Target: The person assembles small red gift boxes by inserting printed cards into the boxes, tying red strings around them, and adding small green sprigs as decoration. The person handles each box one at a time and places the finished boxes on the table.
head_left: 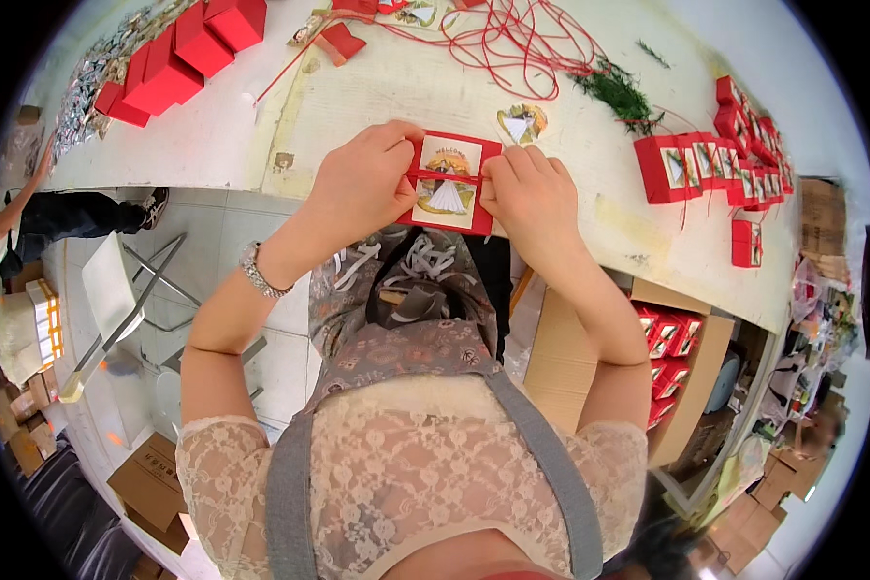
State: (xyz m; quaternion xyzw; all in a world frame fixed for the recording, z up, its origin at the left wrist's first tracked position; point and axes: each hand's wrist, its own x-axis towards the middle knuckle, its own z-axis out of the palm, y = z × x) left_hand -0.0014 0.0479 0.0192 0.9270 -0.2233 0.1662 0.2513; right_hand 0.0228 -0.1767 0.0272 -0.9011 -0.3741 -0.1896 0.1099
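Observation:
Between my hands, at the table's front edge, is a red gift box (488, 220) with a picture card (447, 193) of a couple on its top face. A thin red cord (449, 178) runs across the card from one hand to the other. My left hand (367, 184) is closed at the box's left side, fingers pinched on the cord. At the right side my right hand (532, 198) is closed too, pinching the cord's other part. The fingertips are partly hidden. Just beyond the box lies a loose cut-out card (522, 124).
Plain red boxes (174, 70) stand at the far left beside a heap of small wrapped pieces (116, 63). Red cords (522, 48) and green sprigs (614, 92) lie at the back. Finished-looking boxes (662, 169) stand at right; a carton (701, 387) holds more below. Another person (29, 227) is at left.

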